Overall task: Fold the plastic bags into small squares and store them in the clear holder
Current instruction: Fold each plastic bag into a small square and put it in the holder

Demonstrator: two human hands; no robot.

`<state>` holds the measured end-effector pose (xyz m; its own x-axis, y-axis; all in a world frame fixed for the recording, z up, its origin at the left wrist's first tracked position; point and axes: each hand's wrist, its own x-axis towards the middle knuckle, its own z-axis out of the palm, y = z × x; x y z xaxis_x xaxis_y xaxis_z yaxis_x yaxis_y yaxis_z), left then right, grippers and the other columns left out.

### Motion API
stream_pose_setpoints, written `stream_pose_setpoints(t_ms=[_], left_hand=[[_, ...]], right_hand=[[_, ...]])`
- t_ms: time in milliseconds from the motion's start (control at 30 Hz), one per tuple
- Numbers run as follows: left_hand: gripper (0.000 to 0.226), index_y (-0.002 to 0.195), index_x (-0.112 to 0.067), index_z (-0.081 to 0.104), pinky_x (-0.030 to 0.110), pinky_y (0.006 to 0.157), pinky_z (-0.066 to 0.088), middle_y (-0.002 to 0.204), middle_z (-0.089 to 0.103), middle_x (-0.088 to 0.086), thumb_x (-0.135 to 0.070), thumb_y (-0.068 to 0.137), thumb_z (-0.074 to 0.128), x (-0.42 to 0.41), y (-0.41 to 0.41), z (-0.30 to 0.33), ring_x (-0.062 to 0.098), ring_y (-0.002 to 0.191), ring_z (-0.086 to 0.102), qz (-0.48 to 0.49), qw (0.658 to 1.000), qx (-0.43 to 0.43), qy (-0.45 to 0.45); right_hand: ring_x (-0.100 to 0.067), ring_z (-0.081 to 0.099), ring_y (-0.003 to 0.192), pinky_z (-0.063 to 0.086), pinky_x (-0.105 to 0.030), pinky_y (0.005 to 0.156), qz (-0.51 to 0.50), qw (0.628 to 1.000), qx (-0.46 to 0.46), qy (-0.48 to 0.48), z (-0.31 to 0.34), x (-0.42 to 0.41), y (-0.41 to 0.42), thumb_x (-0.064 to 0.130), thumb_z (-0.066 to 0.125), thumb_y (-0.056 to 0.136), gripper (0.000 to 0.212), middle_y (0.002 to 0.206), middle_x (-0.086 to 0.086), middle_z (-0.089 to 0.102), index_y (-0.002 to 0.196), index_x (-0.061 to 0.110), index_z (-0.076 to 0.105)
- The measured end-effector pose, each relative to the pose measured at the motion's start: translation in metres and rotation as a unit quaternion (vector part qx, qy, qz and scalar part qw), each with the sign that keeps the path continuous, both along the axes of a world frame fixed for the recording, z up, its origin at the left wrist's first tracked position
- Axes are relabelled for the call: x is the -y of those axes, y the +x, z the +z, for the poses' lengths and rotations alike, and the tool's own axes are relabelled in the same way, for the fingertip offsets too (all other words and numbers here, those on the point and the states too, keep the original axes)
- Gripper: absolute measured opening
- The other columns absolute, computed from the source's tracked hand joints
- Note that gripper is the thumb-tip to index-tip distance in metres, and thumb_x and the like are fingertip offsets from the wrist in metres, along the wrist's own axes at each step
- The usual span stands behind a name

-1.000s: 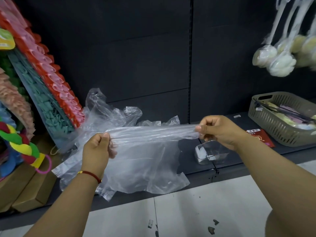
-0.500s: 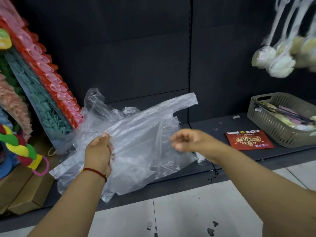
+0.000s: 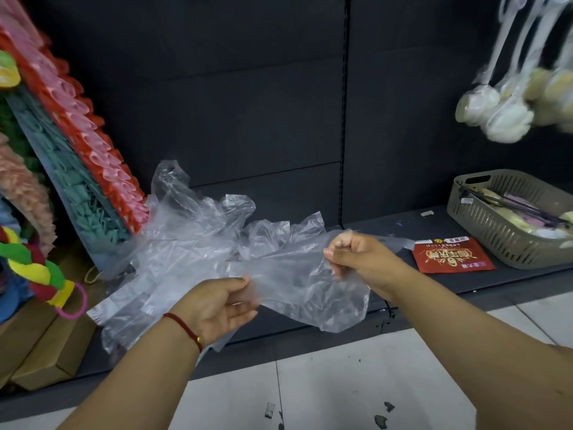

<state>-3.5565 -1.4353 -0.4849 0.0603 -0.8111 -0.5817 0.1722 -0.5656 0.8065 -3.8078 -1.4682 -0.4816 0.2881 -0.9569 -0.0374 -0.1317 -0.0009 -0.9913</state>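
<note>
1. Left hand [image 3: 217,305], at about 7 o'clock from frame centre: thumb and fingers pinch the near edge of a clear plastic bag [image 3: 297,283]; a red cord bracelet [image 3: 184,328] circles the wrist.
2. Right hand [image 3: 356,259], at about 4 o'clock: fingers curled tight on the far end of the same bag, a strip of film trailing past the knuckles toward 3 o'clock.
3. The bag hangs stretched between the two hands, above the front edge of the dark shelf [image 3: 403,231]; its lower part sags below the shelf lip.
4. Pile of loose clear bags [image 3: 192,231], at 9 o'clock from the held bag, lying on the shelf and spilling over its front edge; it lies directly behind and under the left hand.
5. Red printed packet [image 3: 452,256], flat on the shelf at 3 o'clock, just beside the right hand.
6. Slotted olive basket [image 3: 496,240] with mixed contents, at 3 o'clock beyond the packet.
7. Hanging wrapped bath sponges [image 3: 502,119], at 2 o'clock, blurred.
8. Leaning display of red, pink and teal clips [image 3: 86,169], at 10 o'clock, touching the pile's left margin.
9. Braided coloured cloth item [image 3: 34,265] and cardboard boxes [image 3: 52,352], at 8 to 9 o'clock.
10. Tiled floor [image 3: 341,383] below the shelf, with small dark scraps.
</note>
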Motion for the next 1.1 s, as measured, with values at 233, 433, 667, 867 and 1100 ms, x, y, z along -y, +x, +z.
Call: stream_pose_setpoints(t_ms=[233, 433, 667, 867, 1100], left_hand=[[0.021, 0.080, -0.009, 0.055, 0.014, 0.037, 0.037, 0.056, 0.043, 0.001, -0.011, 0.100, 0.052, 0.007, 0.003, -0.002, 0.006, 0.036, 0.038, 0.099, 0.992, 0.010, -0.080], [0.016, 0.088, -0.007, 0.057, 0.013, 0.035, 0.037, 0.051, 0.044, -0.003, -0.013, 0.101, 0.050, 0.012, 0.014, 0.000, 0.003, 0.034, 0.039, 0.155, 0.982, -0.093, -0.056], [0.020, 0.088, -0.005, 0.056, 0.012, 0.035, 0.038, 0.041, 0.046, -0.005, -0.011, 0.103, 0.044, 0.015, 0.025, 0.001, 0.002, 0.031, 0.041, 0.195, 0.970, -0.132, -0.062], [0.018, 0.093, -0.007, 0.055, 0.011, 0.035, 0.038, 0.038, 0.047, -0.005, -0.008, 0.103, 0.041, 0.017, 0.030, -0.002, 0.001, 0.029, 0.041, 0.253, 0.953, -0.156, -0.058], [0.017, 0.112, -0.009, 0.048, 0.011, 0.036, 0.040, 0.068, 0.042, -0.002, -0.006, 0.105, 0.033, 0.022, 0.038, -0.008, 0.004, 0.053, 0.037, 0.323, 0.927, -0.180, -0.067]], right_hand=[[-0.013, 0.046, 0.049, 0.045, -0.026, 0.057, 0.044, 0.983, 0.090, 0.156, 0.000, -0.001, -0.005, 0.019, 0.048, 0.101, 0.018, 0.056, -0.002, 0.052, 0.086, 0.011, 0.055], [-0.014, 0.067, 0.070, 0.054, -0.028, 0.067, 0.054, 0.968, 0.099, 0.223, -0.002, 0.003, -0.015, 0.042, 0.056, 0.091, 0.045, 0.083, -0.005, 0.071, 0.113, 0.004, 0.063], [-0.021, 0.064, 0.070, 0.057, -0.031, 0.061, 0.046, 0.949, 0.184, 0.253, 0.000, 0.003, -0.018, 0.043, 0.061, 0.080, 0.044, 0.093, -0.015, 0.060, 0.108, 0.008, 0.061], [-0.033, 0.060, 0.090, 0.052, -0.051, 0.091, 0.085, 0.930, 0.260, 0.245, -0.012, 0.009, -0.017, 0.041, 0.096, 0.046, 0.095, 0.106, -0.023, 0.058, 0.129, 0.016, 0.059], [-0.025, 0.065, 0.102, 0.056, -0.031, 0.089, 0.007, 0.973, 0.196, 0.120, -0.014, 0.006, -0.005, -0.004, 0.077, 0.074, 0.056, 0.124, -0.013, 0.061, 0.124, 0.013, 0.057]])
